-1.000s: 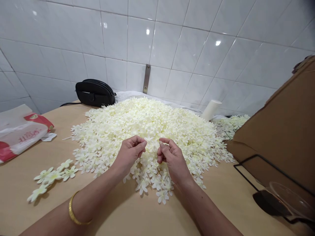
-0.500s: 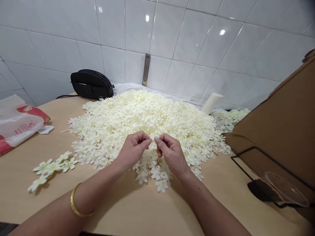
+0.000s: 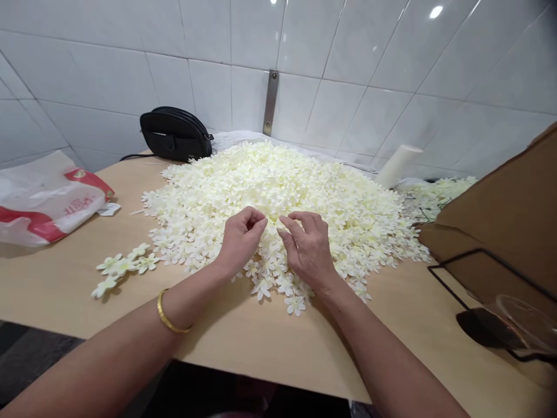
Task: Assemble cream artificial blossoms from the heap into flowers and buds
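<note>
A wide heap of small cream-white artificial flowers [image 3: 261, 180] covers the middle of the table. Over its front part, my left hand [image 3: 243, 238] has thumb and forefinger pinched together; what lies between the tips blends with the petals and I cannot make it out. Just to its right is my right hand [image 3: 308, 247], its thumb and forefinger slightly apart with no flower visible between them. The two hands' fingertips face each other across a small gap. A few loose flowers [image 3: 124, 266] lie apart on the left.
A black bag [image 3: 176, 136] stands at the back left, near a red and white plastic bag [image 3: 56, 200]. At the back right a white cylinder [image 3: 398, 165] leans beside the heap. A cardboard box [image 3: 500, 215] and dark-framed glasses [image 3: 489, 328] occupy the right side of the table [image 3: 261, 342].
My right hand's thumb and forefinger have parted from their earlier pinch. My left hand stays pinched. The view has shifted, showing more of the table's front edge.
</note>
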`<move>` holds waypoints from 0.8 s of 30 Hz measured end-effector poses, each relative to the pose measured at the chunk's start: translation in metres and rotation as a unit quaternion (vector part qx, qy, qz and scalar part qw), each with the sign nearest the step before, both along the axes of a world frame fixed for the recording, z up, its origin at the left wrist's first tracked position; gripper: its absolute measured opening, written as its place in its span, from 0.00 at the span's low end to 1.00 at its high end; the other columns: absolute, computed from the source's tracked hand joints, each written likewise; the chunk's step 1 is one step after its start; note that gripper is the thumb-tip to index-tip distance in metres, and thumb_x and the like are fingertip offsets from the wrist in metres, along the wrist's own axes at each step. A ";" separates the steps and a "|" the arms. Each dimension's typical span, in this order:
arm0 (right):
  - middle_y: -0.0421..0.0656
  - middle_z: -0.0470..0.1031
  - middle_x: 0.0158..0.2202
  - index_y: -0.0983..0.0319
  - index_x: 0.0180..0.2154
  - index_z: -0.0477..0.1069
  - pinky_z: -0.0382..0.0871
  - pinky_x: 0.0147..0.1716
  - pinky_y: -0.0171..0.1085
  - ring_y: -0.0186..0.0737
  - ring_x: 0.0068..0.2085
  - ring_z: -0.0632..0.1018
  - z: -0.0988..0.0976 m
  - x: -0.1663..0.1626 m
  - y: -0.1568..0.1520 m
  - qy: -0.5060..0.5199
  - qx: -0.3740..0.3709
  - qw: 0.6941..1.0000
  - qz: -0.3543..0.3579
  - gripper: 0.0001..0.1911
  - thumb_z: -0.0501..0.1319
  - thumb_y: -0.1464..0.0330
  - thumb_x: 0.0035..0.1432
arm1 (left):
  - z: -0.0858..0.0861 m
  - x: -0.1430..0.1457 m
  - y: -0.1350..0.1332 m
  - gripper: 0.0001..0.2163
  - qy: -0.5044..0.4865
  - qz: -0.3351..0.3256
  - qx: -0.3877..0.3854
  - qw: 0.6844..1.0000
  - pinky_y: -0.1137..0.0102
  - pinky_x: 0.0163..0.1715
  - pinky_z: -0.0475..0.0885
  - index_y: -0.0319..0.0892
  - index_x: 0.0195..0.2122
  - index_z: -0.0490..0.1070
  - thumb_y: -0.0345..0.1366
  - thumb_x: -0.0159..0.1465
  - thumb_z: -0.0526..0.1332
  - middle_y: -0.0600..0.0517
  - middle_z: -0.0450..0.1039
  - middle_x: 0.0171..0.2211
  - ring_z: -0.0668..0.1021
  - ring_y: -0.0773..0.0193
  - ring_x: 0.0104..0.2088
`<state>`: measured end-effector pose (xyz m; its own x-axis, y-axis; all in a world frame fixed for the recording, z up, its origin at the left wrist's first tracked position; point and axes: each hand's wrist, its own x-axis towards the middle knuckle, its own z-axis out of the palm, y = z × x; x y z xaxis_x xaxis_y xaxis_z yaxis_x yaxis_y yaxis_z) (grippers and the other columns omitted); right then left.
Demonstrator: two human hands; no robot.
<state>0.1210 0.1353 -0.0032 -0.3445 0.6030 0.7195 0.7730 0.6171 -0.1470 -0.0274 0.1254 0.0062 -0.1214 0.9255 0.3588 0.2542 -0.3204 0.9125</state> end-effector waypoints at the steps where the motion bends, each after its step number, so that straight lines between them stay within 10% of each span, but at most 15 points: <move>1: 0.49 0.69 0.41 0.63 0.43 0.69 0.58 0.43 0.44 0.45 0.44 0.65 -0.001 0.001 0.001 0.003 0.006 1.000 -0.009 0.14 0.51 0.66 0.58 | 0.000 0.002 -0.002 0.07 0.034 -0.002 0.013 0.999 0.76 0.20 0.58 0.40 0.23 0.65 0.36 0.56 0.55 0.57 0.58 0.19 0.61 0.71 0.20; 7: 0.47 0.70 0.39 0.63 0.41 0.69 0.56 0.43 0.42 0.44 0.43 0.65 0.002 0.013 0.011 0.085 0.033 0.993 -0.070 0.14 0.48 0.66 0.60 | 0.006 0.020 -0.030 0.11 0.331 -0.106 0.169 0.922 0.64 0.42 0.64 0.39 0.39 0.70 0.38 0.60 0.53 0.45 0.70 0.38 0.69 0.57 0.41; 14: 0.47 0.71 0.37 0.62 0.38 0.69 0.55 0.42 0.42 0.44 0.42 0.66 -0.003 0.025 0.022 0.139 0.032 0.984 -0.106 0.15 0.46 0.66 0.61 | -0.016 0.014 -0.041 0.30 0.502 -0.160 0.191 0.828 0.48 0.55 0.45 0.38 0.56 0.55 0.52 0.57 0.52 0.37 0.56 0.57 0.49 0.45 0.60; 24: 0.53 0.74 0.31 0.64 0.32 0.71 0.56 0.38 0.44 0.46 0.36 0.70 -0.018 0.033 0.038 0.098 0.093 0.987 -0.083 0.16 0.48 0.63 0.58 | -0.025 0.023 -0.030 0.34 0.557 -0.056 0.133 0.818 0.50 0.56 0.44 0.34 0.58 0.50 0.55 0.57 0.48 0.37 0.52 0.59 0.45 0.44 0.61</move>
<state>0.1537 0.1730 -0.0207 -0.0950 0.4901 0.8665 0.8334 0.5152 -0.2001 -0.0045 0.0959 -0.0183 0.4986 0.7790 0.3801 0.8356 -0.5487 0.0284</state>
